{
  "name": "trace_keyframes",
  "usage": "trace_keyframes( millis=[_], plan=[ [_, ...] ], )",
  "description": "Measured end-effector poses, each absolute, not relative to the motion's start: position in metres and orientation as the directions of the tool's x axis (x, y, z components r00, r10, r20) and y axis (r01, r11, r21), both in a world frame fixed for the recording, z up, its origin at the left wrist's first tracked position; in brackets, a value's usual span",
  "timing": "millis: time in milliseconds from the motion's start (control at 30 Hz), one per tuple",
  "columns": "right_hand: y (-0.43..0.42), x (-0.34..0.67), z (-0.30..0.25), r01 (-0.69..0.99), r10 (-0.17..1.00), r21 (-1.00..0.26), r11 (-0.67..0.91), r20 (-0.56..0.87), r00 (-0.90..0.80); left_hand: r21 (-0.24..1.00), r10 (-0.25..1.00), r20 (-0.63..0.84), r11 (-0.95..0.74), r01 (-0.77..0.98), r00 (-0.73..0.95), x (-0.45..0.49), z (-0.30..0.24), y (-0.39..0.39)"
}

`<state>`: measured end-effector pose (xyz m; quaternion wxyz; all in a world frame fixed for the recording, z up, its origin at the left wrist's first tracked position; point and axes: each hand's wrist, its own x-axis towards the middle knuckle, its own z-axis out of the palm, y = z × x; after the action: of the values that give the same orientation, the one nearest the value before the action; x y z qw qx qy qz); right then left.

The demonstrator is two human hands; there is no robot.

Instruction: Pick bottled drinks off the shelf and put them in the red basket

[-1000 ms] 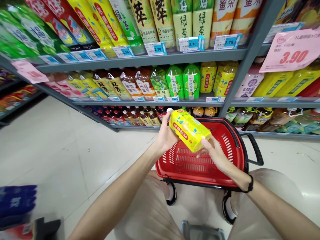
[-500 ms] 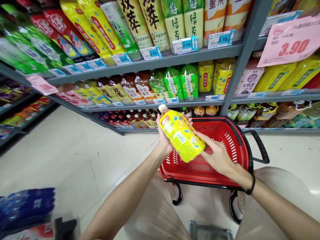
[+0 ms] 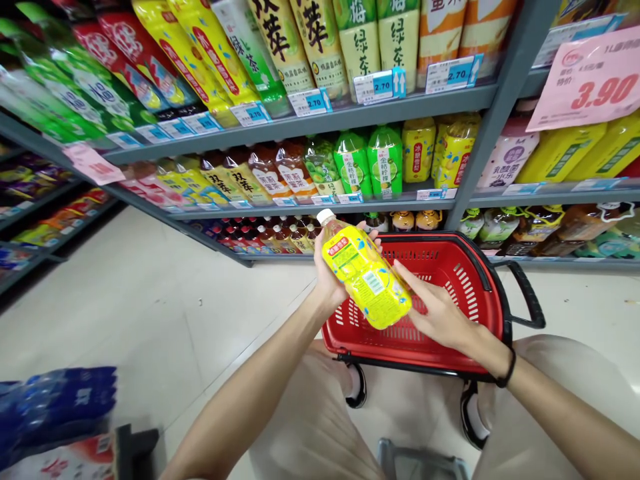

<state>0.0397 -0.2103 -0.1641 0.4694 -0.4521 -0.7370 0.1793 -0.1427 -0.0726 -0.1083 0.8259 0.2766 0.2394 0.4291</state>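
Observation:
A drink bottle point(image 3: 367, 277) with a yellow label and a white cap lies tilted over the basket, its cap toward the upper left and its barcode facing me. My left hand point(image 3: 327, 273) is wrapped round the upper part from behind, with fingertips showing past the far side. At the base end, my right hand point(image 3: 433, 307) has its fingers against the bottle's lower right side; part of the thumb side is hidden behind the bottle. Directly beneath is a red shopping basket point(image 3: 470, 347) with slotted walls and a black handle point(image 3: 530, 300).
Shelves point(image 3: 310, 127) full of bottled drinks run across the front, with price tags along their edges. A pink price sign point(image 3: 585, 83) hangs at the right. Blue-wrapped packs point(image 3: 60, 407) stand at the lower left. Below my knees is a grey stool-like frame point(image 3: 420, 460).
The bottle has rolled slightly in my hands, so the label's red panel and barcode face me more fully. The basket and shelves appear shifted a little to the right.

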Motion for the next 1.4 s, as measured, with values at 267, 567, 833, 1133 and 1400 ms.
trace_keyframes(
  millis=[267, 567, 833, 1133, 1400],
  plan=[
    [-0.211, 0.026, -0.142, -0.107, 0.989, -0.983, 0.147, 0.144, 0.032, 0.708, 0.841, -0.228, 0.489, -0.51, 0.49, -0.149, -0.103, -0.079],
    [-0.207, 0.027, -0.15, -0.554, 0.996, -0.833, 0.003, 0.05, -0.07, 0.737, 0.898, -0.154, 0.383, -0.557, 0.413, -0.145, -0.099, -0.079],
    [-0.208, 0.034, -0.155, -0.552, 0.981, -0.826, -0.112, -0.003, -0.195, 0.76, 0.924, -0.128, 0.326, -0.563, 0.362, -0.147, -0.099, -0.072],
    [-0.199, 0.042, -0.159, -0.274, 0.999, -0.961, 0.042, 0.039, 0.017, 0.752, 0.898, -0.265, 0.42, -0.508, 0.35, -0.148, -0.101, -0.075],
    [-0.2, 0.032, -0.158, -0.31, 0.993, -0.946, -0.093, -0.111, 0.041, 0.758, 0.906, -0.215, 0.391, -0.522, 0.366, -0.154, -0.1, -0.075]
  ],
)
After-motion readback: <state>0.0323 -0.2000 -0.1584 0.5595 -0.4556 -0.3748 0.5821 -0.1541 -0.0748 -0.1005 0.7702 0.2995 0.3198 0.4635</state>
